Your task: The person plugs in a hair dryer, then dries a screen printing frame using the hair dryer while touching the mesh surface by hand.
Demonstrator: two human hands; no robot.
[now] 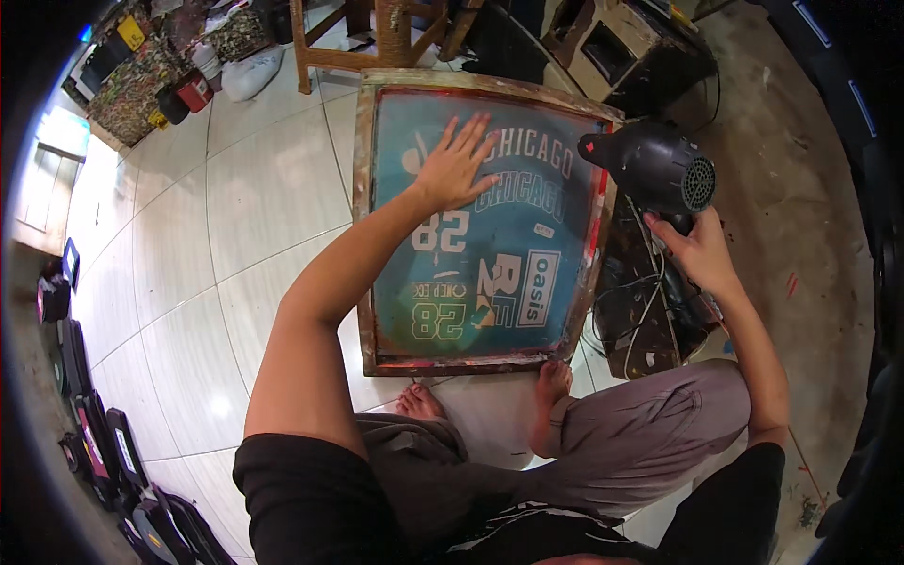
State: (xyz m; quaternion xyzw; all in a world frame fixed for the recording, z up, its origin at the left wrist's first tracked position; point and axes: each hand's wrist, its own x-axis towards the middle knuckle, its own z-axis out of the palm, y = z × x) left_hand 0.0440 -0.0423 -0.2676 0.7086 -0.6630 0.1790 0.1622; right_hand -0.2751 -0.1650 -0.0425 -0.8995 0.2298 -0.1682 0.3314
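A wood-framed printing screen [395,254] with teal mesh and pale lettering and shapes lies before my feet. Flat on its upper part rests my left hand [457,165], fingers spread. My right hand [702,250] grips a black hair dryer [654,165] from below, at the screen's right side. The dryer's nozzle points left, over the right edge of the frame; its round rear grille faces right. Most of its handle is hidden by my fingers.
A wooden stool [344,56] stands beyond the screen. Right of the screen are a dark, stained box [640,348] with cables and a worn speaker-like cabinet [626,56]. A white sack [252,73] and a red can [194,91] sit far left. Dark flat cases [122,443] line the left.
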